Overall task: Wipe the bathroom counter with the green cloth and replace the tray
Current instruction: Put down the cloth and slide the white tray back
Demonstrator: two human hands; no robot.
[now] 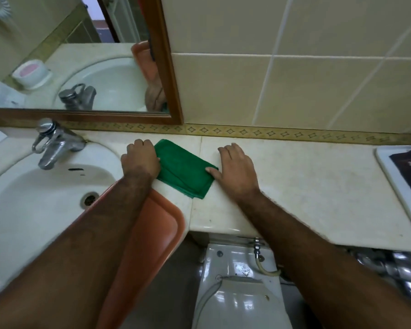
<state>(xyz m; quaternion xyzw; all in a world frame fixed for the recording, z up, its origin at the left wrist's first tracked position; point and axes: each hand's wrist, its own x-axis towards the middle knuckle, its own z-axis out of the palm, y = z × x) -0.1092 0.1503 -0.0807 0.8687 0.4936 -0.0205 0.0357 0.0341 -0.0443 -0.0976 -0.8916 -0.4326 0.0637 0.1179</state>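
Note:
A folded green cloth point(184, 168) lies flat on the cream marble counter point(306, 186), just right of the sink. My left hand point(140, 160) grips the cloth's left edge with curled fingers. My right hand point(235, 168) rests flat on the counter, fingers spread, its thumb pressing the cloth's right edge. An orange-brown tray point(152, 233) sits under my left forearm, overhanging the counter's front edge beside the basin; my arm hides part of it.
A white basin point(33, 210) with a chrome tap point(55, 143) fills the left. A wood-framed mirror point(81, 55) hangs above it. A white board with a dark patch point(403, 172) lies at the counter's right end. A toilet cistern point(237, 288) stands below the counter edge.

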